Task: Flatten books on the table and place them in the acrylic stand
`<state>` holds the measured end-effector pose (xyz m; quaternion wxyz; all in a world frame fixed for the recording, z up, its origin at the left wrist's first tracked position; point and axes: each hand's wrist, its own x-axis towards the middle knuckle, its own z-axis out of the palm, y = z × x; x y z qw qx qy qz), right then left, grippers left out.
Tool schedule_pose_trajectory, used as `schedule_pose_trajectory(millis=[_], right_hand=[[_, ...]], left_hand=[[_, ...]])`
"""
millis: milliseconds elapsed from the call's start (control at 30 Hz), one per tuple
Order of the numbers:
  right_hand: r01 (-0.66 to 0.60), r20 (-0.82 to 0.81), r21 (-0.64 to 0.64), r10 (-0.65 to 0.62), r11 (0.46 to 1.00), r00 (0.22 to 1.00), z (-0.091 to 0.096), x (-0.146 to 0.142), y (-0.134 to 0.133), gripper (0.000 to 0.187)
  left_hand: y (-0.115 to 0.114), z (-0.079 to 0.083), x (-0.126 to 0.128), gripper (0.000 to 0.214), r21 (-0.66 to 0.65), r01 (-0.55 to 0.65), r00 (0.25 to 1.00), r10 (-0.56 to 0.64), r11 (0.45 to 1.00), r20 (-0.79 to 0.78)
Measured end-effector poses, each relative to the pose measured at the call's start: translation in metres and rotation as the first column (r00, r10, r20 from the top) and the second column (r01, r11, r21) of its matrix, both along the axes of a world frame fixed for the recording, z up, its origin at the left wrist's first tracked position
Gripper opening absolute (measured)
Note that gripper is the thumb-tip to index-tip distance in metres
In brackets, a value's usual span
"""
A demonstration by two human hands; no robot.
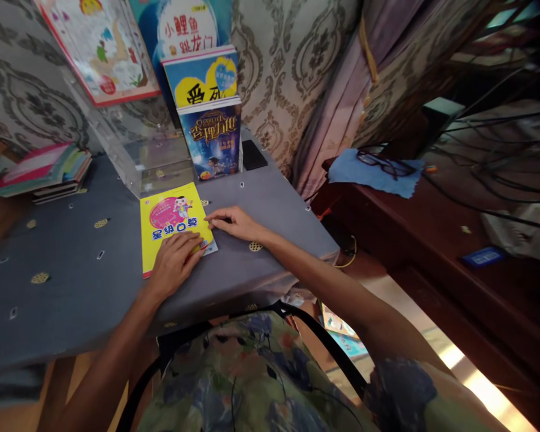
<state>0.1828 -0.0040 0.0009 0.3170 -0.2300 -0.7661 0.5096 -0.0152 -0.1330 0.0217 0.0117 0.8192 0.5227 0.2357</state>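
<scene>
A yellow picture book (152, 249) with a pink circle and a cartoon child lies on the table, its printed title upside down to me. My left hand (177, 259) rests flat on the lower part of its cover, fingers stretched out. At the book's right edge, the thumb and index finger of my right hand (236, 225) come together on the cover's edge. A bluish page or a second cover peeks out under the lower right corner. Just behind the book stands a clear acrylic rack (130, 162).
Upright books, including a dark blue book (216, 144), stand at the back. A phone-like black slab (253, 155) lies beside them. Stacked books (49, 168) lie at left. Right of the table, a brown desk (369, 219) holds glasses (387, 165) on a blue cloth (348, 171), and cables.
</scene>
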Motion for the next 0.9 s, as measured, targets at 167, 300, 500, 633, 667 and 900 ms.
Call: schedule_pose_trajectory(millis=[167, 300, 500, 633, 667, 900], right_hand=[[-0.092, 0.038, -0.043, 0.094, 0.995, 0.995, 0.0041, 0.0047, 0.0021, 0.021], [-0.154, 0.061, -0.074, 0.159, 0.985, 0.985, 0.0079, 0.0064, 0.0029, 0.018], [-0.211, 0.037, -0.091, 0.215, 0.973, 0.976, 0.0052, 0.0068, 0.0045, 0.02], [-0.221, 0.046, -0.091, 0.226, 0.971, 0.973, 0.0051, 0.0087, 0.0053, 0.022], [-0.225, 0.047, -0.087, 0.23, 0.97, 0.972, 0.0055, 0.0091, 0.0055, 0.022], [-0.243, 0.068, -0.085, 0.248, 0.966, 0.966, 0.0063, 0.0089, 0.0056, 0.02]], left_hand=[[0.0007, 0.0014, 0.0003, 0.032, -0.039, -0.003, 0.997, 0.006, 0.999, 0.074], [0.003, 0.001, -0.0023, 0.031, -0.094, 0.002, 0.987, 0.013, 0.996, 0.161], [0.0065, -0.0002, -0.005, 0.027, -0.152, 0.022, 0.97, 0.016, 0.988, 0.244], [0.0064, 0.0011, -0.0036, 0.027, -0.146, 0.031, 0.969, 0.006, 0.989, 0.248], [0.0062, 0.0014, -0.0033, 0.027, -0.145, 0.031, 0.969, 0.006, 0.989, 0.248], [0.0067, 0.0016, -0.0036, 0.022, -0.154, 0.04, 0.964, 0.003, 0.987, 0.267]])
